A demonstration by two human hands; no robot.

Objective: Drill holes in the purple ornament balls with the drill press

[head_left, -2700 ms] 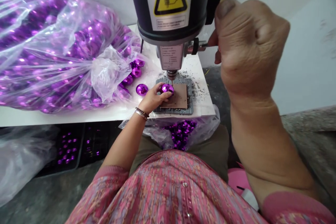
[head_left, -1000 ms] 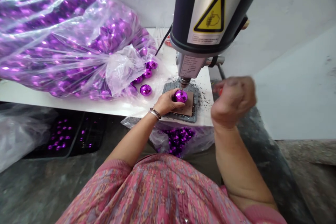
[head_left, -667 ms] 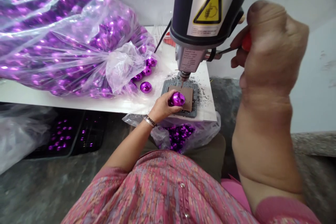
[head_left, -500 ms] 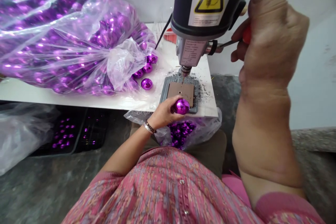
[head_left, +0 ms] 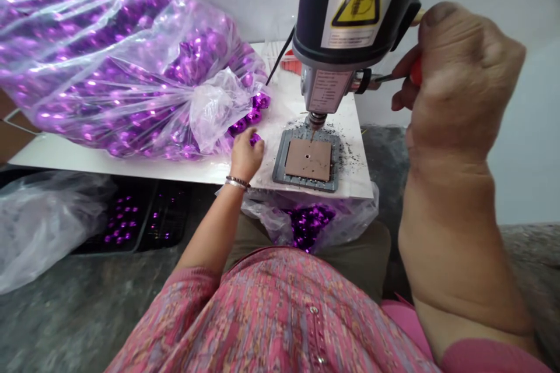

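My left hand (head_left: 247,154) is at the table's front, its fingers and thumb closed around a shiny purple ball (head_left: 254,139), which is partly hidden by them. On the right, my right hand (head_left: 466,76) is wrapped round the red-knobbed lever (head_left: 415,71) of a drill press (head_left: 341,17). The thin drill bit (head_left: 312,135) points down above a brown square plate (head_left: 308,160) with a small hole, raised clear of it. That plate lies on a grey base (head_left: 280,172) scattered with dark shavings.
A big clear plastic bag (head_left: 114,70) full of purple balls covers the table's left, with several balls at its mouth. Below the front edge, an open bag (head_left: 310,224) over my lap holds more. Dark crates (head_left: 144,215) and crumpled plastic (head_left: 44,227) lie at lower left.
My left hand has left the brown plate, and the ball it held there is gone from it. It has moved left onto the loose ball near the bag. My right hand stays on the lever.
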